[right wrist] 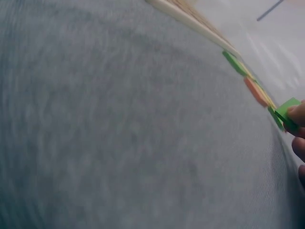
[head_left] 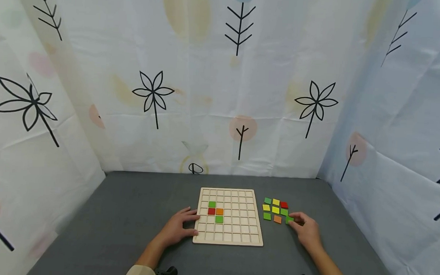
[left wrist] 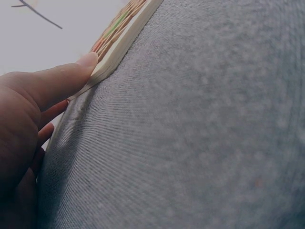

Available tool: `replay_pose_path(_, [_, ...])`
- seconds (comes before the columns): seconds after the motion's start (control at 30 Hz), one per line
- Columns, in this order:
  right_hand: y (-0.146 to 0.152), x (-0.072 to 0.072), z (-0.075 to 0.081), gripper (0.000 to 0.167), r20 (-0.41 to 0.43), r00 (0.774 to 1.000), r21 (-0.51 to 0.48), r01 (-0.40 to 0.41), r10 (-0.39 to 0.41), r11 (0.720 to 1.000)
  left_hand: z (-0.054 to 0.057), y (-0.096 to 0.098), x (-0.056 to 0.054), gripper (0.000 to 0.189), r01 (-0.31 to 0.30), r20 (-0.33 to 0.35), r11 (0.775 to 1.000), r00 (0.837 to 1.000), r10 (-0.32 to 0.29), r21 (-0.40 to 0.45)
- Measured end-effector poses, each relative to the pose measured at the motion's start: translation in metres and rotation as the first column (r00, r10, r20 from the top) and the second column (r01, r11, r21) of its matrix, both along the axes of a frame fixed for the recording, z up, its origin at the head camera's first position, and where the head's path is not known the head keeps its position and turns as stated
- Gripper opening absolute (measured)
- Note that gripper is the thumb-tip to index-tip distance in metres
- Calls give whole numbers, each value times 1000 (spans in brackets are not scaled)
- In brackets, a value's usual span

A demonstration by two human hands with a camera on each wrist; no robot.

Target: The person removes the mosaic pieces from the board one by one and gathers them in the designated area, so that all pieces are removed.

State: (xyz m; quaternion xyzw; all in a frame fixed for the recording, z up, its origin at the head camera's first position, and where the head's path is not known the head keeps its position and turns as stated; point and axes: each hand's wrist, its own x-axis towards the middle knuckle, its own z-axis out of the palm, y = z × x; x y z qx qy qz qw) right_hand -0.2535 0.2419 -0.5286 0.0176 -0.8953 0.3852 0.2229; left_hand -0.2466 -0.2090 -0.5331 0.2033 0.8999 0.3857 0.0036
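A square wooden grid board (head_left: pixel 238 225) lies on the grey table, with two green tiles, a red tile (head_left: pixel 211 211) and an orange tile (head_left: pixel 219 211) set in its cells. My left hand (head_left: pixel 178 225) rests at the board's left edge, thumb on the rim near the front corner, fingers spread further up. At the right of the loose tiles, my right hand (head_left: pixel 305 229) pinches a green tile (right wrist: pixel 287 109) between thumb and fingertip. In the right wrist view this tile is tilted, close over another green tile (right wrist: pixel 275 118).
Several loose tiles in green, yellow, red and orange lie right of the board, among them a yellow tile (head_left: pixel 275 210) and an orange tile (head_left: pixel 277 219). A patterned white cloth (head_left: pixel 213 133) stands behind the table (head_left: pixel 141 203) and along both sides.
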Motion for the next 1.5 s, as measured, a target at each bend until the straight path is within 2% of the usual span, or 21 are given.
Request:
replay_pose_path(0.27, [3, 0, 2, 17, 122, 993, 53, -7, 1, 999, 1, 1, 0, 59, -4, 5, 1000, 1000, 4, 4])
replay_pose_path(0.53, [1, -5, 3, 19, 140, 990, 123, -22, 5, 992, 3, 1, 0, 58, -13, 5, 1000, 1000, 13, -4])
replay_pose_path(0.9, [0, -12, 6, 17, 179, 984, 126, -38, 15, 991, 1, 0, 1, 58, -6, 0, 1000, 1000, 6, 7])
replay_pose_path(1.23, [-3, -11, 11, 17, 122, 992, 147, -61, 43, 987, -1, 1, 1, 58, -8, -16, 1000, 1000, 8, -20])
replay_pose_path(1.5, [-25, -17, 24, 16, 86, 996, 153, -44, 31, 987, -1, 1, 0, 58, -20, -9, 1000, 1000, 20, -16])
